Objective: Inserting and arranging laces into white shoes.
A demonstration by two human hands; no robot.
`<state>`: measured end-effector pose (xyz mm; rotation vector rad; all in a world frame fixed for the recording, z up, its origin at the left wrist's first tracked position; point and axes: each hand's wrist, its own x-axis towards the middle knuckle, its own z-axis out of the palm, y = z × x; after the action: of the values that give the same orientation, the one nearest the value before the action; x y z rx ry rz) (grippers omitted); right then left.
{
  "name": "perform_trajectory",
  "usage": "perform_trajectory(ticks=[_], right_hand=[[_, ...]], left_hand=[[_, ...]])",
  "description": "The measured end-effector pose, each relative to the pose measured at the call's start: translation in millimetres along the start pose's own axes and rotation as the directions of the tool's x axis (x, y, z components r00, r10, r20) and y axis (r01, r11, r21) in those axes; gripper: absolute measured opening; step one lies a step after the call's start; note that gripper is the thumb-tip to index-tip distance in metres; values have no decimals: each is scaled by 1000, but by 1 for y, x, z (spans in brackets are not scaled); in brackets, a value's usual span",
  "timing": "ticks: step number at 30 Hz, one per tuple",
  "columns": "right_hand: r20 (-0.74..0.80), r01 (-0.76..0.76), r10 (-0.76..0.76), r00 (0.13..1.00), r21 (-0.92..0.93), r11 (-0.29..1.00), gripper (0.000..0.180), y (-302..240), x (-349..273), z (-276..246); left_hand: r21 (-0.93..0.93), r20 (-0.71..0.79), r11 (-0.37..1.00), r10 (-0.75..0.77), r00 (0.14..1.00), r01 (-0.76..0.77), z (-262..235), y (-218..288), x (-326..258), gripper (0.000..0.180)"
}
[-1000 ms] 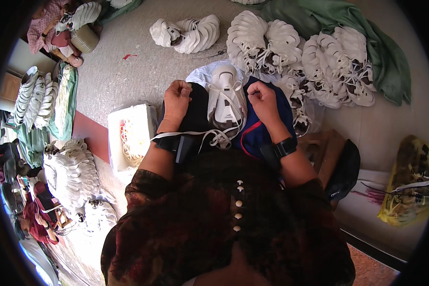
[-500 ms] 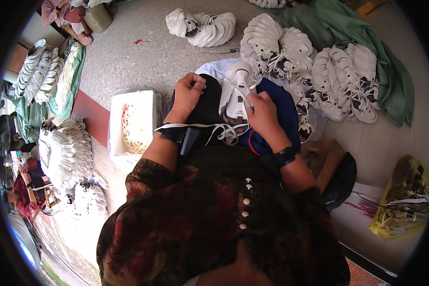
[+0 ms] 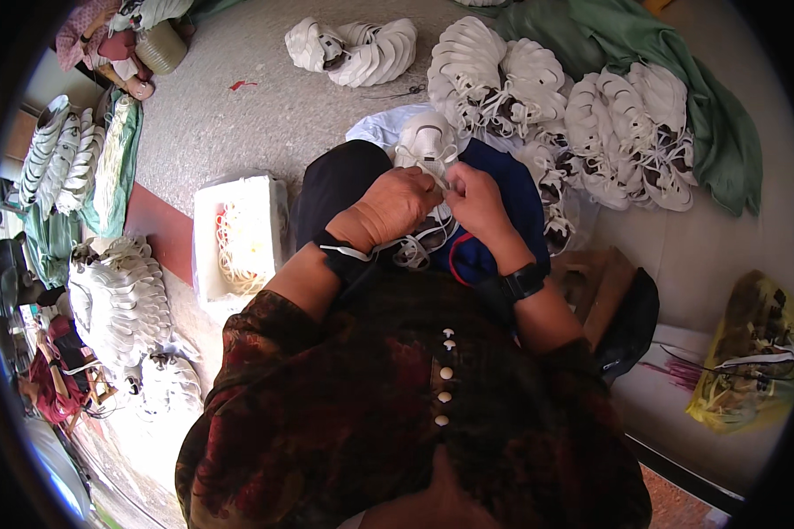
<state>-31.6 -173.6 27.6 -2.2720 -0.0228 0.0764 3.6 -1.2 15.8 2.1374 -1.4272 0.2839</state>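
The left hand (image 3: 395, 210) hides much of the white shoe (image 3: 425, 154).

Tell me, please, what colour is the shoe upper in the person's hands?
White; the shoe upper with its laces shows best in the head view.

One white shoe upper (image 3: 427, 145) lies on the lap, with two hands on it: one left hand (image 3: 395, 207) and one right hand (image 3: 476, 199). Relative to that upper, one white box (image 3: 238, 231) of laces sits to the left, one green cloth (image 3: 679, 62) lies at the upper right, and one yellow bag (image 3: 750, 353) lies at the lower right. Heaps of white uppers number at least four; the single uppers within them cannot be counted.
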Motion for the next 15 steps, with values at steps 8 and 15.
perform_trajectory(ticks=[8, 15], right_hand=[[-109, 239, -274, 956, -259, 936, 8, 12, 17, -1], [-175, 145, -95, 980, 303, 942, 7, 21, 22, -2]], left_hand=[[82, 23, 995, 47, 999, -49, 4, -4, 11, 15], [-179, -31, 984, -15, 999, 9, 2, 0, 8, 26]])
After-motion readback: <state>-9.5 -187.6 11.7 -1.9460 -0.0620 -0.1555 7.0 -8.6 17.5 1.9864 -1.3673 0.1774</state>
